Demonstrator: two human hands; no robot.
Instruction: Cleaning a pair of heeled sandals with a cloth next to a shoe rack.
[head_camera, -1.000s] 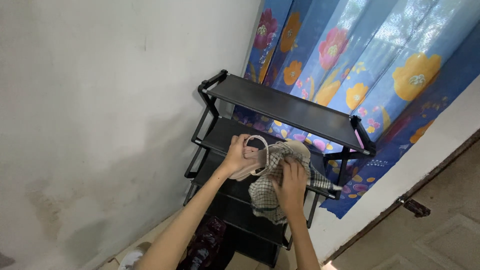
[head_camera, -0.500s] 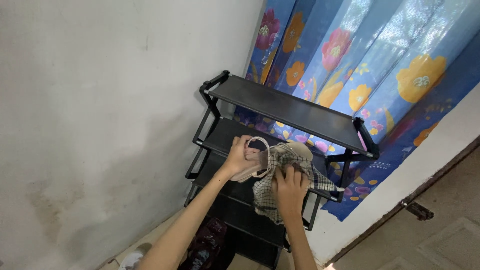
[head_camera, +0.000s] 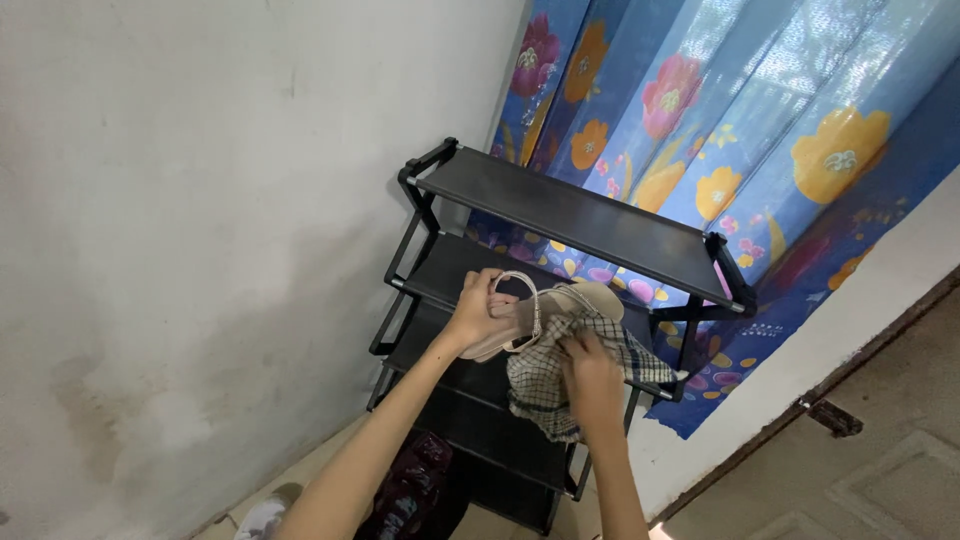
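Head view. Both forearms reach up from the lower edge of the frame toward a black shoe rack. The left hand is curled closed around a beige strapped sandal, fingers wrapped over its heel end and thumb near the looped strap. The right hand is closed on a checked cloth, its back toward the camera, pressing the cloth against the sandal's toe end.

The sandal is held in the air in front of the rack's second shelf, touching no shelf. Its long axis runs roughly left to right across the frame, heel at the left hand, toe toward the right and slightly up; the strap loop stands above the sole. The cloth drapes down from the sandal and hides part of it.

The rack stands in a corner, with a stained white wall to its left and a blue flowered curtain behind it. A dark red patterned item lies low beside the rack; its kind cannot be told.
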